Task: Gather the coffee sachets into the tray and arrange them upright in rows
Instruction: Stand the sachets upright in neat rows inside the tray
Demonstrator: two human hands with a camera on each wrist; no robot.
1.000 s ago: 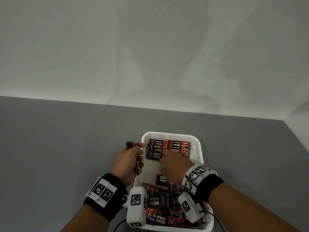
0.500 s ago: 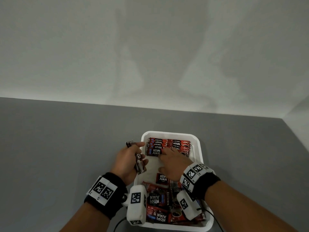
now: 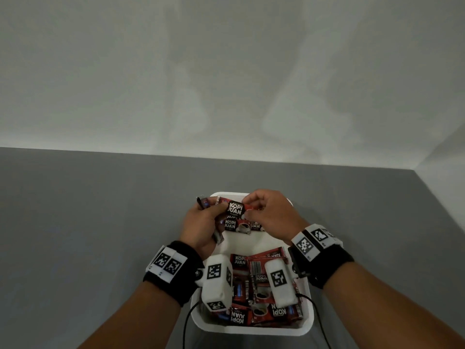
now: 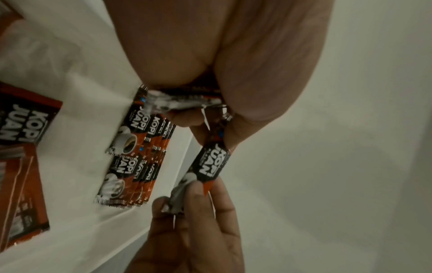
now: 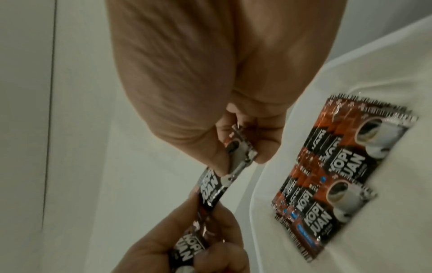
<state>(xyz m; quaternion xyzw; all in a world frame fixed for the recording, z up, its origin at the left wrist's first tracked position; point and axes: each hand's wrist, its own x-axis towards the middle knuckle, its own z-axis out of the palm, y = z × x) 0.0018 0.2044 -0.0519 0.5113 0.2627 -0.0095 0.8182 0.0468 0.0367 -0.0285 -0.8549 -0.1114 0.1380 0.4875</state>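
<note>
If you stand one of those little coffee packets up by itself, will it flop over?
Probably. The sachet held between the left hand and right hand looks thin and flat, so it likely tips alone. The upright rows lean together against the tray wall, which suggests they need support. It seems light: fingertip pinches carry it.

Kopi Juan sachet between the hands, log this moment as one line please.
left hand: holds sachet bundle, pinches Kopi Juan sachet | right hand: pinches its other end | upright rows: far end of white tray | loose sachets: near end

Scene viewed downward from head height; each wrist view taken close along palm toward fingertips; pinched sachet (image 3: 235,209) and tray (image 3: 305,323) shared.
</note>
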